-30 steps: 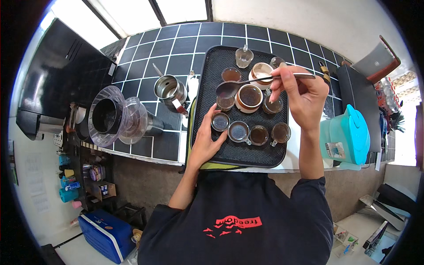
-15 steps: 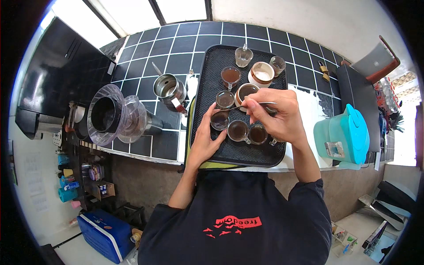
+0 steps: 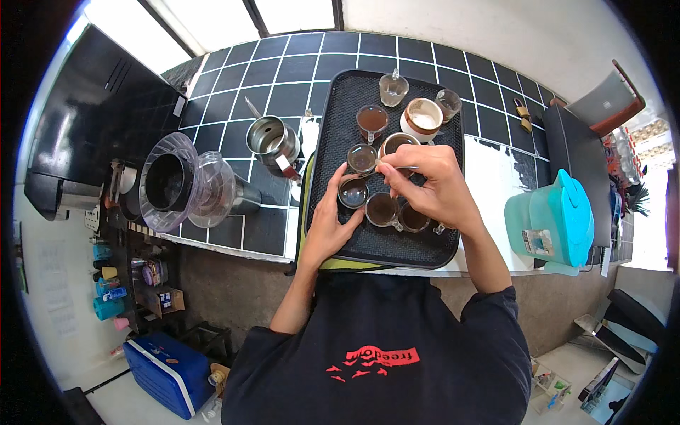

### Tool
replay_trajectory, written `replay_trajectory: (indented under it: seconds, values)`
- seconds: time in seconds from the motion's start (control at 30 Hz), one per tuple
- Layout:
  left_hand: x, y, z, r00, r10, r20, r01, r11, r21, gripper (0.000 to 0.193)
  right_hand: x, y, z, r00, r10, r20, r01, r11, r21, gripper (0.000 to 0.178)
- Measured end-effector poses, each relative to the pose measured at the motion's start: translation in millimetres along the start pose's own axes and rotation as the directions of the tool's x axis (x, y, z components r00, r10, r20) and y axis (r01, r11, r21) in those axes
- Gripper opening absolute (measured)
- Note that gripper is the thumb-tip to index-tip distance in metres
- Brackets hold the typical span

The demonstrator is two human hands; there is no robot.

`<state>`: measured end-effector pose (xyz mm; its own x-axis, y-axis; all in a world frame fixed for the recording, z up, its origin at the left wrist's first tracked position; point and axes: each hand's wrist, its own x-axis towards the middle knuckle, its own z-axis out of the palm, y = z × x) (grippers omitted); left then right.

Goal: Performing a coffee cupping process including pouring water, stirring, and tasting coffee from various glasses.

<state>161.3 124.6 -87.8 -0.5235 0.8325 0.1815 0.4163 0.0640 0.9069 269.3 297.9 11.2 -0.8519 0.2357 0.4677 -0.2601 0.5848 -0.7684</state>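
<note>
Several small glass cups of brown liquid and two brown-and-white ceramic cups stand on a black textured tray. My left hand curls round a glass cup of dark liquid, thumb on its near side. Pinched in my right hand is a thin metal spoon; its front end is mostly hidden by the fingers. That hand hovers over a ceramic cup, beside a glass cup. Nearer me stand two more glass cups of coffee-coloured liquid, one left of the other.
At the tray's far end are a clear glass cup and a second ceramic cup. A metal pitcher and a plastic dripper stand left on the black-tiled counter. A turquoise jug stands right.
My right hand has drawn the spoon back from above the cup in my left hand and tilted it. The left hand has stayed on its cup.
</note>
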Motion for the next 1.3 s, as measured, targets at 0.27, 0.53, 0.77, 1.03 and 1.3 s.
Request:
replay_trajectory:
  seconds: [0.27, 0.53, 0.77, 1.03, 1.3]
  values:
    - [-0.4, -3.5, 0.5, 1.0, -0.023, 0.006, 0.023, 1.0, 0.008, 0.087, 2.4, 1.3, 1.9, 0.998, -0.054, 0.028, 0.055, 0.998, -0.025, 0.007]
    - [-0.7, -2.8, 0.7, 1.0, -0.008, -0.007, 0.008, 1.0, 0.005, 0.087, 2.9, 0.2, 3.2, 0.996, -0.078, 0.039, 0.081, 0.995, -0.062, 0.006]
    - [-1.2, -4.3, 0.9, 1.0, -0.007, -0.005, 0.007, 1.0, -0.02, 0.087, 2.8, -0.8, 2.9, 0.992, -0.069, 0.105, 0.079, 0.993, -0.09, 0.006]
    - [-1.1, -2.4, 0.8, 1.0, -0.014, -0.006, 0.014, 1.0, 0.005, 0.087, 2.5, -1.8, 3.1, 0.991, -0.076, 0.112, 0.086, 0.992, -0.087, 0.006]
    - [-0.8, -2.1, 0.9, 1.0, -0.023, -0.004, 0.023, 1.0, -0.007, 0.087, 2.1, -1.0, 3.4, 0.993, -0.094, 0.076, 0.102, 0.989, -0.105, 0.007]
